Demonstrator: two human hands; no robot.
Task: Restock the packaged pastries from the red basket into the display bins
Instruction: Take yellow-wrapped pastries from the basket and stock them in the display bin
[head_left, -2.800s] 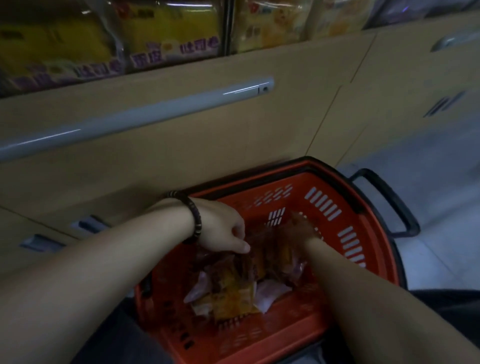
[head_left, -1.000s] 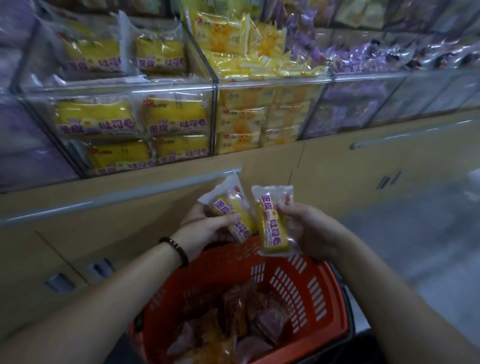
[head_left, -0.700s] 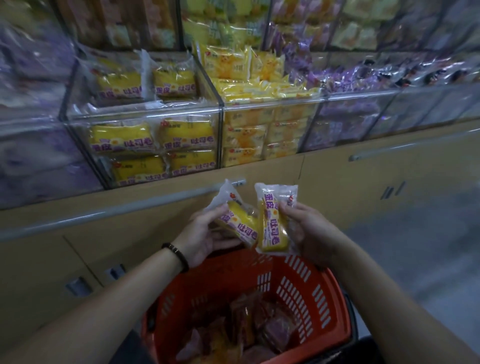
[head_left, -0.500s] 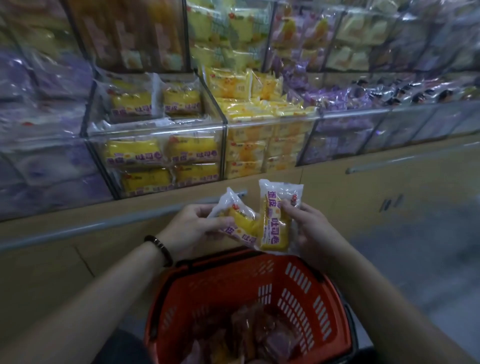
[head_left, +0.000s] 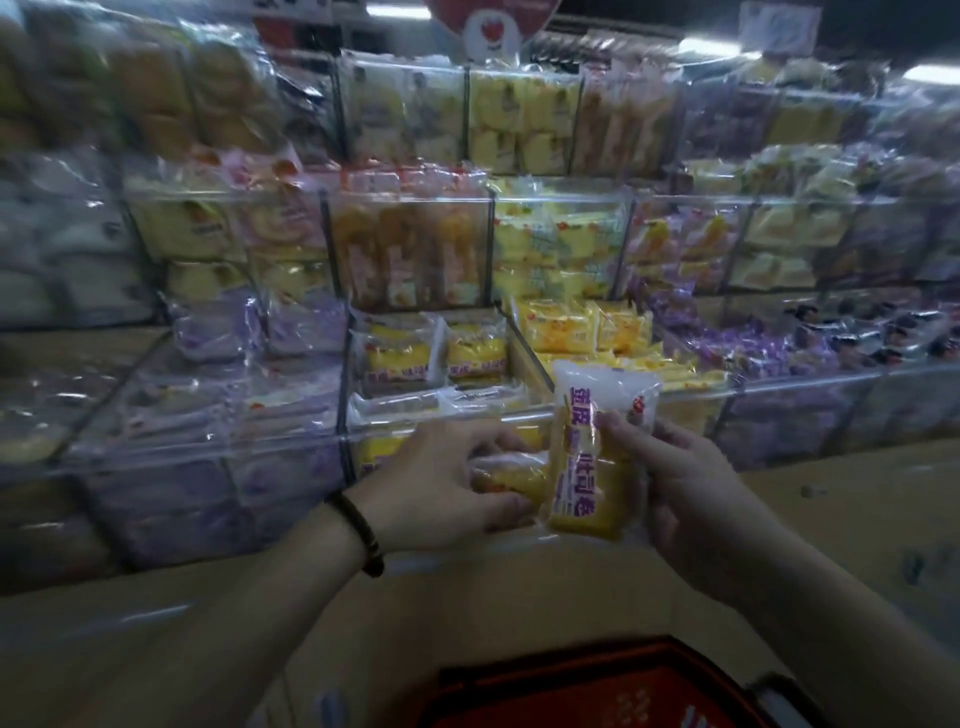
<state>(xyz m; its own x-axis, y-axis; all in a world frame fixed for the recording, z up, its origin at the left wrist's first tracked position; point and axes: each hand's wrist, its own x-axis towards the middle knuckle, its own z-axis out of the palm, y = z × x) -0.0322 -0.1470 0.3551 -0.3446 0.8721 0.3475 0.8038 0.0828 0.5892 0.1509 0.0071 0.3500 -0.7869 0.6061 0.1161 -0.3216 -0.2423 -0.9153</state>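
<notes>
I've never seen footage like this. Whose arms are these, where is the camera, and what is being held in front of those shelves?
There is no machine here. These are a person's two bare arms, filmed by one wide-angle camera worn on the head and looking forward and down, so you see them from the person's own side. The left hand, with a dark bracelet on its wrist, holds a yellow pastry pack lying sideways. The right hand pinches a second pack upright, its purple lettering facing the camera. Behind them, clear display bins rise in tiers, full of wrapped pastries. The bin straight ahead holds similar-looking packs. At the bottom edge is the red basket.
</notes>
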